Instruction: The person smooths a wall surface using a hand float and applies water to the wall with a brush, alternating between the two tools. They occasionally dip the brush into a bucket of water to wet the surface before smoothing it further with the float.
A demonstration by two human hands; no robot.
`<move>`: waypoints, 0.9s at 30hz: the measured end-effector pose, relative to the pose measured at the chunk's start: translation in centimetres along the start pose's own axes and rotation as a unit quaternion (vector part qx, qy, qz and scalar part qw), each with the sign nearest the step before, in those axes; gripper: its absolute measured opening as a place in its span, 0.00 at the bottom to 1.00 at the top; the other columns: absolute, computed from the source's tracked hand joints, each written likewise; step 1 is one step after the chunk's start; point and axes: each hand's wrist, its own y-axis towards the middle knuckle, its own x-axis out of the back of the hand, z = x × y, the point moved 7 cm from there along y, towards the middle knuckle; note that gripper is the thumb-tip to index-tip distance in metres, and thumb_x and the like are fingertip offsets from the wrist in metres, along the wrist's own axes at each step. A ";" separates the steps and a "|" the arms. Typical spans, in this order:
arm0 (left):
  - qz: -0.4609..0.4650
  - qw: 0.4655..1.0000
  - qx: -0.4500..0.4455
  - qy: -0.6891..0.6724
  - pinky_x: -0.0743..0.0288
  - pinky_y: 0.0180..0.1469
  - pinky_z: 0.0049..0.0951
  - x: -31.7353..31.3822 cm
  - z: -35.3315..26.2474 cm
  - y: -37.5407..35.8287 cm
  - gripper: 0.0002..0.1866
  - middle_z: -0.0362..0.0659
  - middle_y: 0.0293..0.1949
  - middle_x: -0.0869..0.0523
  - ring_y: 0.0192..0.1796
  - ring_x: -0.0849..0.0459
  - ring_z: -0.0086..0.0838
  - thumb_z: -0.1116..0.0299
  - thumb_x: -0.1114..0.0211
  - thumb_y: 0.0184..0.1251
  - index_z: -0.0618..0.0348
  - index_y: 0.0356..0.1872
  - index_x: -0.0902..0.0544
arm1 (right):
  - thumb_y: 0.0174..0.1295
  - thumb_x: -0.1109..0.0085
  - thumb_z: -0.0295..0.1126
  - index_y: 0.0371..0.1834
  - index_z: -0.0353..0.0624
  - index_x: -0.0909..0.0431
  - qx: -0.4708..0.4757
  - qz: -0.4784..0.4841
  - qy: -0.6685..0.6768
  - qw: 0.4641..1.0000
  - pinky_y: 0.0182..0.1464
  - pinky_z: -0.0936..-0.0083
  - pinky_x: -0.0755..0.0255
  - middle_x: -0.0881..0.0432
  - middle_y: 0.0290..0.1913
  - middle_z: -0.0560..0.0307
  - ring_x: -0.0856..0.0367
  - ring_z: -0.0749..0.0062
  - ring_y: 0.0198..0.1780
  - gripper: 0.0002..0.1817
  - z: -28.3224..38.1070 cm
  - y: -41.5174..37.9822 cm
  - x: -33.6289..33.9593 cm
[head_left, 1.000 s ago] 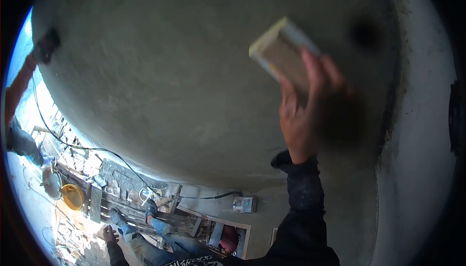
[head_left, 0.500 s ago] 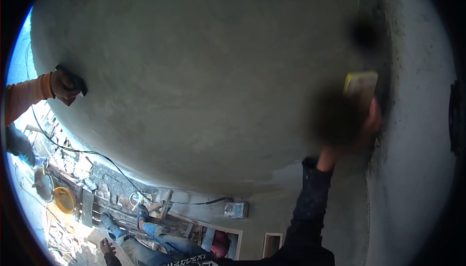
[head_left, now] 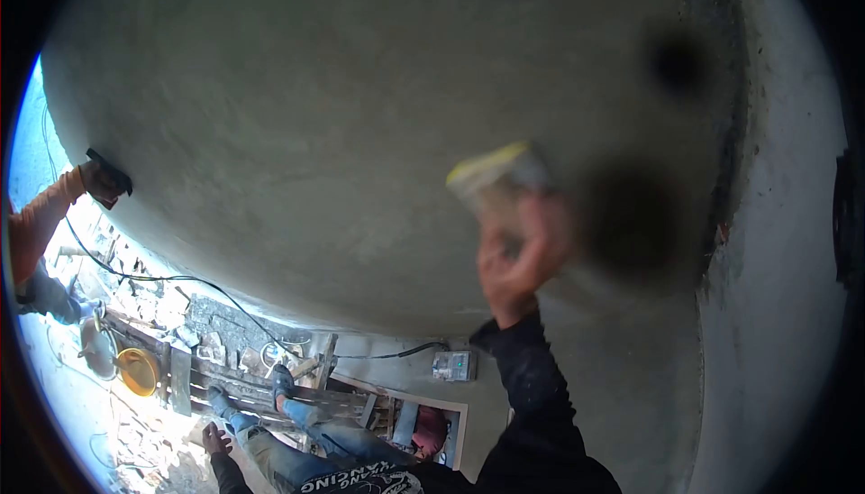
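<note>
My right hand is raised at the grey plastered wall. Its fingers are closed round a pale flat block with a yellow edge, blurred by motion; its exact kind is hard to make out. Whether the block touches the plaster cannot be told. Low at the left, my left hand hangs beside my legs with its fingers apart and nothing in them.
At the left edge a co-worker's orange sleeve ends in a hand with a dark tool against the wall. Below lie planks, rubble, a yellow basin and a cable. A grey electrical box sits low on the wall.
My right hand has swept left across the wall with the block, away from the right-hand corner. The view has shifted slightly. My left hand still hangs low.
</note>
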 end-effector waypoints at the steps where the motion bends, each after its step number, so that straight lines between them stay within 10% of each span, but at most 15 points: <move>1: -0.013 1.000 -0.005 0.006 0.32 0.19 0.32 0.0 0.0 -0.2 0.27 0.42 0.37 0.18 0.21 0.22 0.30 0.39 0.40 0.72 0.45 0.61 0.27 | 0.69 0.37 0.35 0.61 0.42 0.25 -0.008 0.032 -0.023 0.999 0.66 0.49 0.38 0.24 0.58 0.49 0.29 0.56 0.65 0.19 -0.9 -3.0 0.2; 2: -0.003 1.000 -0.014 0.000 0.32 0.19 0.32 0.0 0.0 -0.6 0.27 0.43 0.37 0.18 0.22 0.22 0.31 0.39 0.40 0.72 0.45 0.61 0.27 | 0.69 0.37 0.33 0.61 0.41 0.25 -0.012 0.062 -0.042 0.997 0.66 0.49 0.36 0.24 0.58 0.47 0.29 0.55 0.65 0.19 -2.6 -5.6 -0.1; 4: 0.001 1.000 -0.017 -0.017 0.31 0.20 0.32 0.1 0.8 -2.0 0.28 0.43 0.37 0.18 0.22 0.22 0.31 0.39 0.40 0.72 0.45 0.62 0.27 | 0.68 0.36 0.35 0.62 0.44 0.26 -0.175 -0.202 0.025 0.963 0.64 0.47 0.37 0.24 0.58 0.47 0.30 0.53 0.65 0.21 -9.2 -8.6 2.5; 13: -0.042 0.996 0.075 0.008 0.35 0.21 0.41 5.3 4.8 -2.5 0.28 0.44 0.37 0.20 0.22 0.24 0.36 0.40 0.42 0.73 0.44 0.65 0.30 | 0.65 0.32 0.35 0.62 0.41 0.29 -0.084 -0.024 -0.015 0.996 0.59 0.46 0.34 0.27 0.60 0.44 0.28 0.43 0.62 0.25 -5.1 -9.6 0.4; 20: 0.014 0.995 -0.013 0.098 0.33 0.18 0.31 1.2 0.1 -2.2 0.28 0.47 0.39 0.18 0.22 0.21 0.32 0.41 0.41 0.73 0.48 0.63 0.29 | 0.65 0.30 0.35 0.62 0.42 0.30 -0.285 -0.188 0.070 0.937 0.60 0.54 0.32 0.25 0.55 0.46 0.28 0.54 0.59 0.26 -5.6 0.0 1.2; 24: 0.019 0.999 -0.026 0.018 0.34 0.18 0.28 -1.0 -2.1 -1.7 0.27 0.47 0.39 0.19 0.22 0.23 0.29 0.42 0.40 0.74 0.48 0.62 0.29 | 0.67 0.32 0.34 0.61 0.41 0.31 -0.067 -0.006 -0.050 0.996 0.58 0.59 0.26 0.25 0.55 0.46 0.25 0.57 0.58 0.24 -1.8 -4.8 0.3; 27: 0.037 0.997 -0.064 -0.001 0.35 0.17 0.25 -3.3 -4.0 -2.9 0.25 0.45 0.37 0.20 0.22 0.23 0.27 0.44 0.40 0.75 0.50 0.61 0.28 | 0.66 0.32 0.35 0.61 0.39 0.31 -0.303 -0.252 0.126 0.911 0.62 0.56 0.30 0.25 0.56 0.47 0.25 0.56 0.59 0.25 -10.2 -6.5 2.4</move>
